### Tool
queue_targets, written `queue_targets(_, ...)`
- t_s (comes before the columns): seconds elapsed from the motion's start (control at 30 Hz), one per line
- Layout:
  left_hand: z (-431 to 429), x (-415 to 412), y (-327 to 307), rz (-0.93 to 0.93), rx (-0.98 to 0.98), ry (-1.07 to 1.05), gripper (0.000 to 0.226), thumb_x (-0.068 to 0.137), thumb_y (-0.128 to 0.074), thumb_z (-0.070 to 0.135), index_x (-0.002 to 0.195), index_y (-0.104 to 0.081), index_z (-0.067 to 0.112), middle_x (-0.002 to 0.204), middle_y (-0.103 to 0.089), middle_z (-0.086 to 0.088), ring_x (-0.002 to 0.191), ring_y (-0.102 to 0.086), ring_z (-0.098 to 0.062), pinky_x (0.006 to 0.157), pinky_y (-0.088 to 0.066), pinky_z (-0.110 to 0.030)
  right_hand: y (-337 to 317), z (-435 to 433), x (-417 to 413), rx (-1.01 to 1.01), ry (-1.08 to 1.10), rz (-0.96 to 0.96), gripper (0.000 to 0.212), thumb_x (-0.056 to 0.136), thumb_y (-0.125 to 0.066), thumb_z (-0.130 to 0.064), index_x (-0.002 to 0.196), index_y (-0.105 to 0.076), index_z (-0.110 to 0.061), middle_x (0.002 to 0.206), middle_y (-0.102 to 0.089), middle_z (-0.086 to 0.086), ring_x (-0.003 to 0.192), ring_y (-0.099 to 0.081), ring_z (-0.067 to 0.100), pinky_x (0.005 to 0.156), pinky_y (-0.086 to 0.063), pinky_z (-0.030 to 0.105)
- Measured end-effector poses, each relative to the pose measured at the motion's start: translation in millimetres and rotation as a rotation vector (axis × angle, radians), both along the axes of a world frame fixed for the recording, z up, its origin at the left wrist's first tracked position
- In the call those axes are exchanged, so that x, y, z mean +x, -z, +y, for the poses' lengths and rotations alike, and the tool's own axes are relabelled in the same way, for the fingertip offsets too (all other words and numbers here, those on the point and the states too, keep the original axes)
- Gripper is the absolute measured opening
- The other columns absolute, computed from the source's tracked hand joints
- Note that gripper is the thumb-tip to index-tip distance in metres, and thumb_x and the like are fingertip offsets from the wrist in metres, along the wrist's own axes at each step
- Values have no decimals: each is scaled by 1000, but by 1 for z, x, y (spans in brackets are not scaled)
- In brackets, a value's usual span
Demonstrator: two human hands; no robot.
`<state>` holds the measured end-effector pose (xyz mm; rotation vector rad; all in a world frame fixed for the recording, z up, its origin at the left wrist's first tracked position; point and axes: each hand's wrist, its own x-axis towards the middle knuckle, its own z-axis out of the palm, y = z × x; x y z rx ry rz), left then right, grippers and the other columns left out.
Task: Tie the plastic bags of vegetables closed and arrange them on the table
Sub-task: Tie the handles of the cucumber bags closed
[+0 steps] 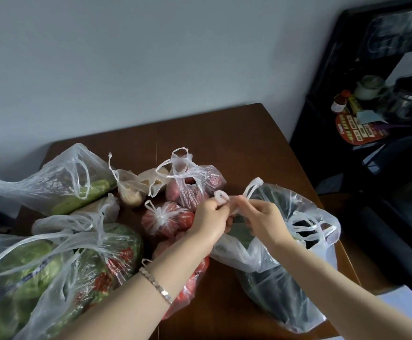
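Plastic bags overlapped, eight-ish; cabbage bag cut off lower left. Left hand, right hand pinched dark-vegetable bag handles.

Both bare forearms reach forward from the lower edge and converge mid-frame. The left hand and right hand sit knuckles-up, nearly touching. Their fingers are curled, each hand pinching a twisted bag handle.
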<state>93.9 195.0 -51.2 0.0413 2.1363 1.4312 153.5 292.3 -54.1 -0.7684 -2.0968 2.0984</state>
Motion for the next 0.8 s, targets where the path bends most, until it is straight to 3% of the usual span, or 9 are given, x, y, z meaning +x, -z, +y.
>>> queue_targets(0.13, -6, 5, 9, 641, -60, 320, 26, 92, -52, 11, 114, -66, 8, 99, -65, -7, 89, -60, -11, 73, -43, -1, 10, 3, -6, -160, 189, -137, 36, 93, -52, -26, 60, -57, -12, 45, -40, -2, 42, -33, 11, 41, -26, 21)
queue_targets(0.2, -10, 4, 16, 890, -84, 497, 29, 89, -50, 5, 114, -65, 4, 95, -63, -10, 88, -63, -16, 77, -49, -10, 14, 5, -10, -138, 198, -185, 24, 90, -55, -14, 67, -58, -10, 49, -43, 1, 43, -34, 12, 40, -27, 20)
queue_targets(0.27, -16, 2, 24, 1031, -99, 595, 31, 82, -54, -2, 110, -66, 0, 91, -64, -11, 84, -66, -18, 77, -53, -20, 14, 7, -13, -10, 165, -221, 13, 83, -55, 0, 87, -62, -10, 59, -55, 2, 46, -44, 10, 41, -34, 18)
queue_targets(0.37, -19, -2, 21, 920, -30, 452, 32, 80, -58, -8, 109, -67, 1, 95, -66, -10, 88, -63, -5, 78, -51, -14, 13, 8, -12, 259, 64, -136, 18, 82, -61, -9, 98, -62, -15, 72, -60, -1, 60, -53, 10, 57, -45, 22)
queue_targets(0.43, -17, -6, 18, 830, 14, 256, 23, 81, -62, -2, 102, -70, 1, 95, -68, -8, 84, -62, -4, 76, -47, -5, 6, 5, -7, 344, -103, -60, 15, 86, -55, -15, 78, -67, -12, 57, -52, -8, 49, -43, 3, 52, -38, 18)
queue_targets(0.53, -13, -10, 13, 606, 53, 72, 13, 82, -65, 4, 93, -73, 3, 87, -67, 4, 74, -61, 8, 70, -44, 0, 1, 5, 2, 246, -283, -54, 26, 85, -51, -1, 61, -61, -6, 49, -45, -6, 40, -38, 1, 46, -32, 14)
queue_targets(0.6, -11, -10, 12, 394, 81, 15, 13, 83, -66, 9, 93, -73, 5, 74, -66, 8, 61, -60, 11, 61, -44, -1, 4, 10, 5, 78, -249, -18, 32, 76, -50, 16, 75, -68, -10, 56, -61, -5, 49, -54, -1, 50, -44, 11)
queue_targets(0.7, -6, -6, 14, 195, 53, -58, 12, 85, -65, 20, 89, -73, 12, 70, -67, 7, 64, -63, 1, 58, -45, -6, 11, 13, 7, -136, -66, 96, 54, 72, -52, 27, 97, -62, -20, 64, -71, -4, 62, -67, 5, 59, -54, 15)
queue_targets(0.8, 1, -4, 15, 64, 29, -99, 15, 89, -60, 26, 77, -65, 19, 73, -67, 0, 71, -63, -14, 64, -49, -20, 10, 8, 6, 1, -63, 211, 48, 74, -50, 27, 86, -70, -15, 68, -73, -8, 71, -69, 6, 69, -57, 19)
